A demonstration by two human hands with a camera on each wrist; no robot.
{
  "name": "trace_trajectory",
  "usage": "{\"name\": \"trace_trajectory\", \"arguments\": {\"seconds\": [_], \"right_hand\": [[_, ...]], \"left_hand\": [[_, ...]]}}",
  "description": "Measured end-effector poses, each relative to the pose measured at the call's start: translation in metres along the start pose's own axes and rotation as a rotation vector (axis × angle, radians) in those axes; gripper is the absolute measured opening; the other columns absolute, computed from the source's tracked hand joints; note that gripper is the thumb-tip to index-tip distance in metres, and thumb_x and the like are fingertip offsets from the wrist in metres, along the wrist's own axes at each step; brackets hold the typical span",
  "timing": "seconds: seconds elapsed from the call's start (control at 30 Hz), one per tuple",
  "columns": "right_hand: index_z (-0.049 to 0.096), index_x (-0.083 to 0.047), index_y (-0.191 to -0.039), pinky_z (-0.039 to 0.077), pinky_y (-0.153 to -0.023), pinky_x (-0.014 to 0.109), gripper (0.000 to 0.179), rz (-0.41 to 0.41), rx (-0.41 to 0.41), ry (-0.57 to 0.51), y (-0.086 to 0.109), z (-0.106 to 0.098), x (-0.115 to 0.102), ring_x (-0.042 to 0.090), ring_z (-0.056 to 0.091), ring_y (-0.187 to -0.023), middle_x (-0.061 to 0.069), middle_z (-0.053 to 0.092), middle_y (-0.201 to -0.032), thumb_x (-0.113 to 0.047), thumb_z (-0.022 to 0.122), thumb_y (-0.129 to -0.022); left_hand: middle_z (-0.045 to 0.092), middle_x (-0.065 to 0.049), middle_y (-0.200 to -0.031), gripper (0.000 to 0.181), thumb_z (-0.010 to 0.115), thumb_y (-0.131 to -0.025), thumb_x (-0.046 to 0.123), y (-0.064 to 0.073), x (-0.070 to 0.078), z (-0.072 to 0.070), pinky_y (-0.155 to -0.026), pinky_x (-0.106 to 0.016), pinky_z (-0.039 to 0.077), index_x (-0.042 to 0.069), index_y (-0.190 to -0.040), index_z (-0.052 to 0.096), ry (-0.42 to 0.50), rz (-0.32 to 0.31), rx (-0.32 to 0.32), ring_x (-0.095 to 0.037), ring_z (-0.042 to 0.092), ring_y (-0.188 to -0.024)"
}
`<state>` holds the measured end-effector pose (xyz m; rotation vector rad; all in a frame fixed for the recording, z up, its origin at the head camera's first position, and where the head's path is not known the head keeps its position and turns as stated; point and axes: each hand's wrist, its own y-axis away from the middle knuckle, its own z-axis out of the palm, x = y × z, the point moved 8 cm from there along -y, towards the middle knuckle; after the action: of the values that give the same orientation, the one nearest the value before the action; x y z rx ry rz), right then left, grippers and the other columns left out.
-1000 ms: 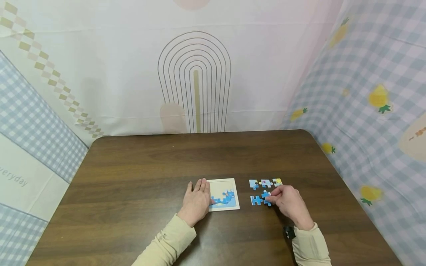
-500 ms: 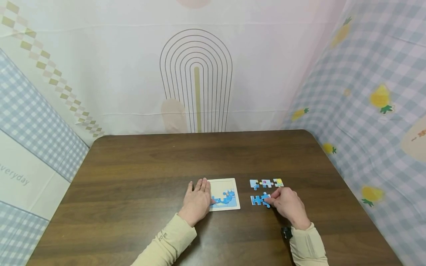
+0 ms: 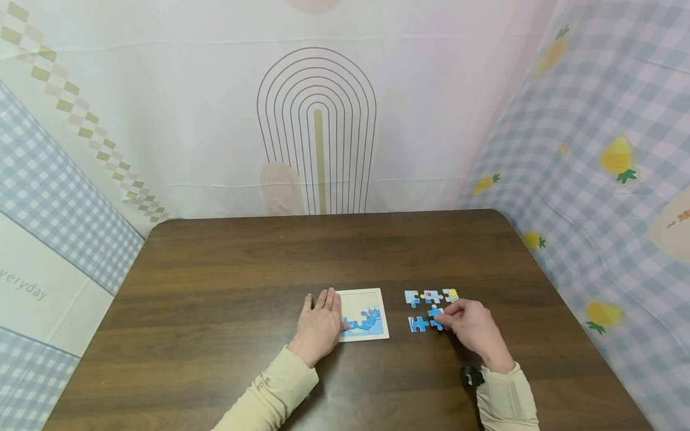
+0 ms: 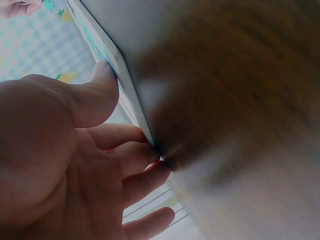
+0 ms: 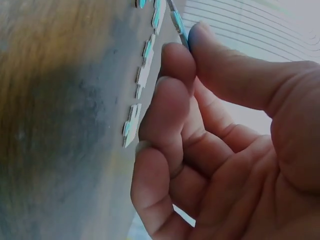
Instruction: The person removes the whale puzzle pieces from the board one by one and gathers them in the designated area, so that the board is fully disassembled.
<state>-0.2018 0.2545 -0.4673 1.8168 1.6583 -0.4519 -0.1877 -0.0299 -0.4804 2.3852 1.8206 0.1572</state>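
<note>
A shallow puzzle tray (image 3: 384,326) with a pale rim lies flat, blue picture pieces filling its lower part. Over its left side rests my left hand (image 3: 317,329), fingers stretched out; in the left wrist view the thumb (image 4: 106,90) lies on the rim. My right hand (image 3: 477,329) pinches a blue jigsaw piece (image 3: 435,312) between thumb and fingers; the right wrist view shows this piece edge-on (image 5: 177,22), raised off the table. Just left of it lies another blue jigsaw piece (image 3: 417,324). The tray's left part is hidden under my left hand.
Behind the right hand is a row of jigsaw pieces: a blue one (image 3: 412,297), one with a pink swirl (image 3: 432,297) and one with yellow (image 3: 450,294). The brown wooden table (image 3: 242,263) ends at a patterned cloth (image 3: 215,120) at the back.
The pinched jigsaw piece went down against the neighbouring blue piece, then came up and a little to the right, apart from it. The left hand and tray stayed in place.
</note>
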Motion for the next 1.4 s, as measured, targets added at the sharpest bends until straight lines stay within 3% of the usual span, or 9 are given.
{"name": "trace_trajectory", "arguments": {"seconds": [0.17, 0.47, 0.73, 1.1, 1.4], "right_hand": [[0.068, -0.004, -0.093, 0.044, -0.062, 0.032, 0.025, 0.020, 0.016, -0.004, 0.000, 0.000, 0.004, 0.017, 0.055, -0.069, 0.002, 0.066, -0.081, -0.028, 0.072, -0.089], [0.067, -0.007, -0.089, 0.040, -0.061, 0.030, 0.024, -0.110, 0.012, -0.013, 0.001, 0.016, -0.015, 0.015, 0.049, -0.066, 0.001, 0.061, -0.077, -0.031, 0.069, -0.091], [0.065, -0.006, -0.090, 0.044, -0.060, 0.030, 0.022, -0.114, -0.037, -0.052, 0.003, 0.023, -0.019, 0.015, 0.055, -0.064, 0.002, 0.063, -0.073, -0.027, 0.067, -0.093], [0.067, -0.001, -0.097, 0.047, -0.061, 0.032, 0.026, 0.012, -0.013, -0.061, 0.002, -0.003, 0.009, 0.018, 0.061, -0.071, 0.004, 0.065, -0.078, -0.027, 0.068, -0.093], [0.068, -0.001, -0.088, 0.044, -0.058, 0.031, 0.024, 0.076, 0.007, -0.026, -0.002, 0.004, 0.023, 0.017, 0.057, -0.065, 0.002, 0.065, -0.072, -0.025, 0.071, -0.089]], "left_hand": [[0.036, -0.012, -0.153, 0.066, 0.051, -0.097, 0.044, 0.001, 0.000, 0.001, -0.113, -0.051, 0.024, 0.003, -0.148, 0.040, 0.011, -0.004, -0.012, -0.026, 0.031, -0.142], [0.036, -0.013, -0.153, 0.066, 0.051, -0.097, 0.044, 0.002, 0.000, 0.000, -0.113, -0.051, 0.024, 0.002, -0.147, 0.040, 0.017, 0.001, -0.001, -0.026, 0.032, -0.142], [0.037, -0.013, -0.153, 0.066, 0.052, -0.097, 0.043, 0.002, 0.000, 0.000, -0.113, -0.051, 0.024, 0.002, -0.147, 0.040, 0.027, -0.001, 0.003, -0.026, 0.032, -0.142], [0.036, -0.013, -0.153, 0.066, 0.051, -0.097, 0.044, 0.002, 0.000, 0.000, -0.113, -0.051, 0.024, 0.002, -0.147, 0.040, 0.024, 0.000, 0.000, -0.026, 0.031, -0.142], [0.037, -0.013, -0.152, 0.066, 0.052, -0.097, 0.044, 0.002, 0.000, -0.001, -0.112, -0.051, 0.025, 0.001, -0.147, 0.040, 0.016, 0.003, 0.014, -0.026, 0.032, -0.142]]}}
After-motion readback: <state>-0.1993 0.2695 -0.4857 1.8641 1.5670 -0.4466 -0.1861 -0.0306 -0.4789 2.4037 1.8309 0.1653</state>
